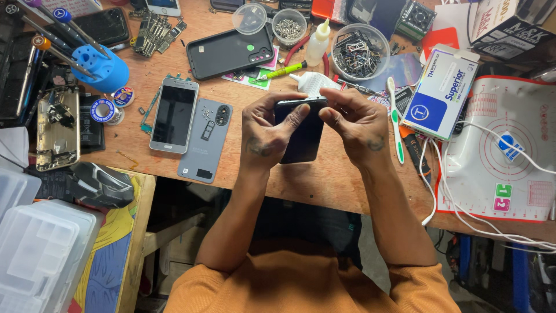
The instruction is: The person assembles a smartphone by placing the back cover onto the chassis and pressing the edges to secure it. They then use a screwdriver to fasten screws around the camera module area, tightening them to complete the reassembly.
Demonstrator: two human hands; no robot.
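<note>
Black phone [302, 136] held just above the wooden workbench [324, 179], between both hands, upright-ish with its top edge away from the body. Left hand [263, 136] wrapped round the left side, thumb pressed across the upper face near the top corner. Right hand [359, 124] closed on the right side, fingertips [329, 115] pinching the top edge. Both hands clamped on the phone, close together, almost touching at the top. Likely light, stiff and thin; glossy dark surface, so probably slippery and easy to crack if bent or dropped. Best gripped by the long side edges, not by the flat face, with only light pressure at the corners. Just left on the bench: grey back cover [207, 139] lying flat, and beside it a silver phone [174, 115] face up. Farther back: black case [229, 52], small white bottle [318, 43], clear tub of metal parts [358, 51]. Right of the hands: white-and-green toothbrush [395, 119], blue-and-white box [443, 93], white work mat [498, 150] with white cable [463, 214] across it. Far left: blue screwdriver stand [101, 66].
</note>
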